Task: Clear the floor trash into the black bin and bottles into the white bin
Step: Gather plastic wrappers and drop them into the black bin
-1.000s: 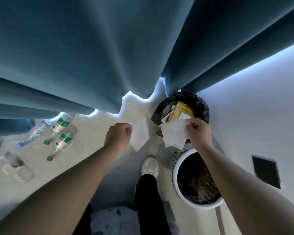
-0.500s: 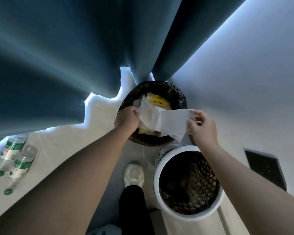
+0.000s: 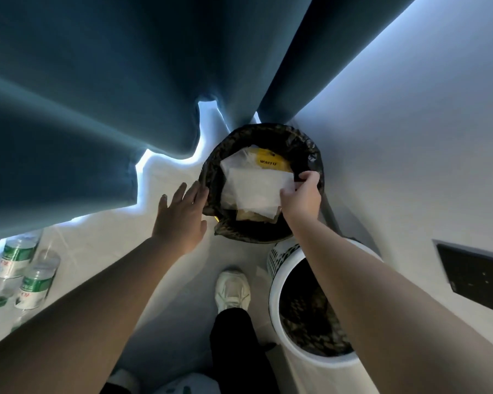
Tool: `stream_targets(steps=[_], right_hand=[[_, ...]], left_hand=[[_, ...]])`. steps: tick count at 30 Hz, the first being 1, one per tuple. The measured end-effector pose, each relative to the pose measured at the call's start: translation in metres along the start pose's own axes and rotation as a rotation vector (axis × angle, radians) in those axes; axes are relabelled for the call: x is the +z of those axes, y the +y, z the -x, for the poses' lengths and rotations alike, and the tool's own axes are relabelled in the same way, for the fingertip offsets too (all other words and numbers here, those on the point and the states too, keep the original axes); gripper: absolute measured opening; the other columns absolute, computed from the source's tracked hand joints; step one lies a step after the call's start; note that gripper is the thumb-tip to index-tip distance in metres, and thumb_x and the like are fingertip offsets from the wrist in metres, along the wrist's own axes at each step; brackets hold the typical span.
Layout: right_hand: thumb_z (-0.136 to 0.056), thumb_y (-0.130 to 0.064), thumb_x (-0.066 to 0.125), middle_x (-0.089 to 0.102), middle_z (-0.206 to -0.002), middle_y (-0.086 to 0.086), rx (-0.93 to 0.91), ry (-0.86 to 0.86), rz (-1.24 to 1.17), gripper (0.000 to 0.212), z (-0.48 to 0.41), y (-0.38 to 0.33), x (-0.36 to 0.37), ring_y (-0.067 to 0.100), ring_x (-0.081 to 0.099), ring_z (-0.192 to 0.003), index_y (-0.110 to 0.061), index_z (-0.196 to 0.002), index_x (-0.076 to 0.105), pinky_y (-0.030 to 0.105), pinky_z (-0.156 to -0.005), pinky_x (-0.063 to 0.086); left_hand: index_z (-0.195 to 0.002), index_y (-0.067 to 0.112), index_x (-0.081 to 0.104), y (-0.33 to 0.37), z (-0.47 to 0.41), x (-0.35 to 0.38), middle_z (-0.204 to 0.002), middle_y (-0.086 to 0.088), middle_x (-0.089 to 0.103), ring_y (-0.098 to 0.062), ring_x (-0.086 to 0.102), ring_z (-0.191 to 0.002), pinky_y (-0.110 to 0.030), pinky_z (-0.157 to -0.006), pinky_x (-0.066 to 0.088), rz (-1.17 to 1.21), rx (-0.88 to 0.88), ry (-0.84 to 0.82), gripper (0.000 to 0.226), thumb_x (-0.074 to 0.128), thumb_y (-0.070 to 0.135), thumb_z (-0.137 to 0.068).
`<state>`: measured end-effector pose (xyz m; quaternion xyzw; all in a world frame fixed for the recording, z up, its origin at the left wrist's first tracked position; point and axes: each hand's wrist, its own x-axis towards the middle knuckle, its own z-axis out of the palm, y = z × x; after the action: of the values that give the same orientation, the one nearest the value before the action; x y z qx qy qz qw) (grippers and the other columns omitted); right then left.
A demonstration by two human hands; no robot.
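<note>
While two bottles point(image 3: 37, 282) lie on the floor point(image 3: 165, 280) along its curtain edge, well apart from the bins and not yet picked up, the work in hand is at the floor's corner where the curtain point(image 3: 97, 109) meets the wall point(image 3: 410, 137). The left hand point(image 3: 180, 220) is spread, fingers straight, holding nothing. Its fingertips reach the left rim of the black bin point(image 3: 271, 130), though I cannot tell whether they touch the liner. Inside that bin sit a yellow packet point(image 3: 269, 162) and pale papers, and over them hangs a white sheet point(image 3: 256, 191), within the rim. The right hand point(image 3: 302, 200) pinches the sheet by its right edge, above the bin's right side. Nearer the person stands the white bin point(image 3: 274, 297), just beside the black one, with a shoe point(image 3: 232, 288) to its left.

The step, as I judge it, is the release of the sheet. To do it well, let go only while the whole sheet is over the black opening, since a light sheet drifts and the white bin's mouth lies right under the forearm. Lowering the pinch a little toward the pile before parting the fingers would keep the sheet from sailing out. The left hand could steady the rim so the loose liner does not fold in. The bottles are left for after, and they belong in the white bin.
</note>
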<state>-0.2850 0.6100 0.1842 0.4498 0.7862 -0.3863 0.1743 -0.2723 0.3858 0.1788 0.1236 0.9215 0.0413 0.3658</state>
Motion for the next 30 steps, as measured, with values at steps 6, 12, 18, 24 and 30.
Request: stream_targets(steps=[6,12,18,24,30], right_hand=[[-0.094,-0.018,0.055,-0.001,-0.163,0.001,-0.567,-0.264,0.74,0.075,0.015,0.016,0.014,0.028,0.0,-0.15,-0.027,-0.154,0.011,0.044,-0.12,0.019],[-0.101,-0.038,0.035,-0.012,-0.162,-0.007,-0.516,-0.606,1.093,0.063,-0.014,0.035,0.059,0.029,-0.005,-0.15,-0.035,-0.154,0.003,0.064,-0.111,0.02],[-0.1,-0.045,0.036,-0.013,-0.162,-0.008,-0.435,-0.626,1.101,0.065,-0.018,0.032,0.067,0.03,-0.006,-0.149,-0.036,-0.154,0.001,0.067,-0.11,0.019],[-0.099,-0.052,0.032,-0.008,-0.163,-0.001,-0.545,-0.456,1.019,0.065,0.046,0.022,0.037,0.032,-0.006,-0.149,-0.036,-0.154,0.001,0.061,-0.115,0.01],[-0.097,-0.056,0.033,-0.011,-0.162,0.0,-0.691,-0.4,1.073,0.071,0.133,0.009,0.044,0.031,-0.011,-0.149,-0.036,-0.153,-0.005,0.062,-0.116,0.002]], left_hand=[[-0.153,0.023,0.004,-0.003,0.002,0.009,-0.161,0.002,0.002,-0.022,0.004,-0.148,-0.05,-0.116,0.014,0.025,0.036,0.01,0.073,0.047,0.031,-0.095],[-0.153,0.024,0.0,-0.003,-0.008,0.023,-0.161,0.002,0.004,-0.022,0.004,-0.148,-0.05,-0.116,0.014,-0.01,0.103,0.066,0.072,0.043,0.027,-0.095],[-0.153,0.024,-0.003,-0.009,-0.001,0.027,-0.161,0.003,-0.002,-0.022,0.002,-0.148,-0.051,-0.117,0.013,0.024,0.117,0.042,0.074,0.044,0.025,-0.095],[-0.152,0.024,-0.003,-0.025,0.048,0.006,-0.161,-0.002,-0.002,-0.025,0.003,-0.148,-0.053,-0.117,0.014,0.017,0.0,-0.003,0.077,0.046,0.04,-0.095],[-0.152,0.023,0.0,-0.067,0.12,-0.009,-0.161,-0.003,-0.001,-0.027,0.002,-0.148,-0.054,-0.116,0.012,-0.017,-0.107,0.046,0.08,0.044,0.052,-0.093]])
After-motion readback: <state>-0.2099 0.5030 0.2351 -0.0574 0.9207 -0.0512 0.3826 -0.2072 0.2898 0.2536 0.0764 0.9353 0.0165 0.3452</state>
